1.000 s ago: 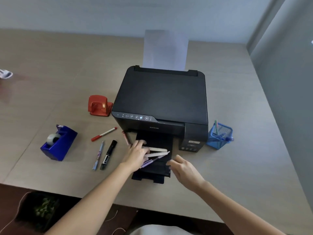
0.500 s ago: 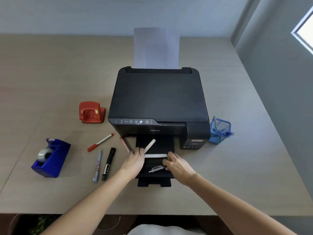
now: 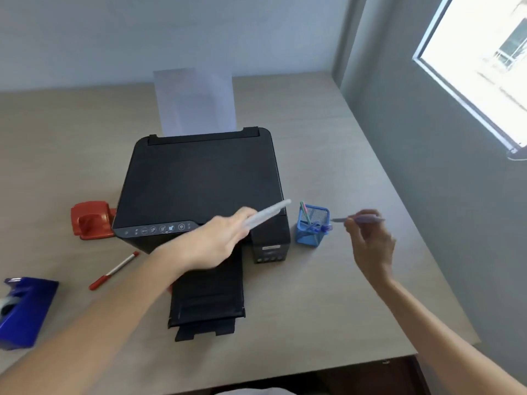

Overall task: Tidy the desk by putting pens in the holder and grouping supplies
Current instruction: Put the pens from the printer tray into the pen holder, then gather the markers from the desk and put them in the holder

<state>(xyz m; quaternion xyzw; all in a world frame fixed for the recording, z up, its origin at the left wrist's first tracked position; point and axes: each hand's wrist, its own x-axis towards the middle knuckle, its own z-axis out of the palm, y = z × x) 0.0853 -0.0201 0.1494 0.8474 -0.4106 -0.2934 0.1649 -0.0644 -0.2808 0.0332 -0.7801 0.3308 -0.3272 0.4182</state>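
Both hands have lifted off the printer's output tray since half a second ago, each now carrying a pen toward the right side of the desk. Nearest the camera, the blue tape dispenser sits at the left edge, and the tray juts out bare in the middle. Beyond it a red pen lies loose on the desk, left of the tray. The left hand hangs over the front of the black printer, fingers closed around a white pen whose free end points up and right toward the holder; motion blur hides whether it grips more than one. The right hand is raised right of the holder, fingertips pinched on a purple pen held roughly level, its tip aimed left at the rim. Between the hands stands the blue mesh pen holder, just beside the printer's right front corner, with a few pens already inside. Farther left, a red hole punch rests against the printer's left side. White paper stands upright in the rear feed.
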